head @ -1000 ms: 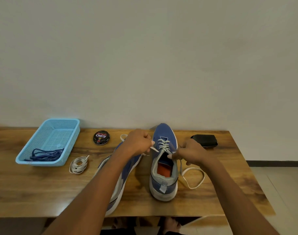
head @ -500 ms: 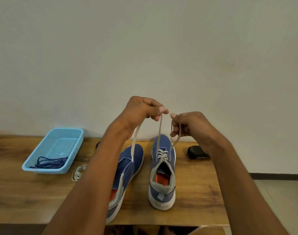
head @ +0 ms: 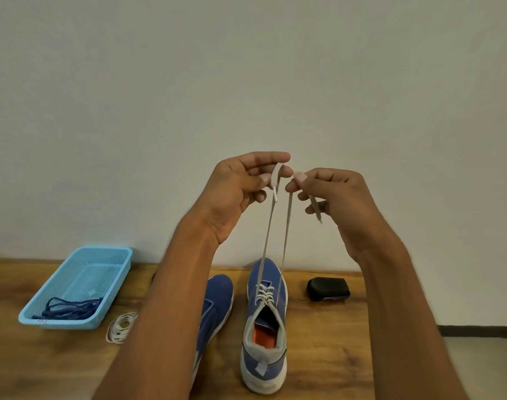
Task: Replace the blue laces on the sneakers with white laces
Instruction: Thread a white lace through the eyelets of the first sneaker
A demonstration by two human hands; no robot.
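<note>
Two ends of the white lace (head: 275,241) were drawn straight up from the right-hand sneaker (head: 265,327), which stood upright on the wooden table (head: 333,356) with its toe toward the wall; the lower eyelets were crossed in white, the upper ones appeared not yet threaded. The left hand (head: 237,192) pinched one end between thumb and forefinger, its tip hanging just below the fingers; the right hand (head: 333,197) pinched the other end likewise, the spare tail dangling past its curled fingers. A second earlier both hands were down at the eyelets; half a second earlier they had begun lifting; at this moment they were higher and the two strands were taut and near parallel. In my judgement this was an evening-up and tightening pull ahead of the next crossing. The other sneaker (head: 214,307) lay just beside, largely hidden by the left forearm; whether it was laced could not be told. The blue laces (head: 70,308) lay in the light-blue basket (head: 102,255) at the left; a coiled white lace (head: 121,326) rested near it; a small black object (head: 328,288) sat to the right.
</note>
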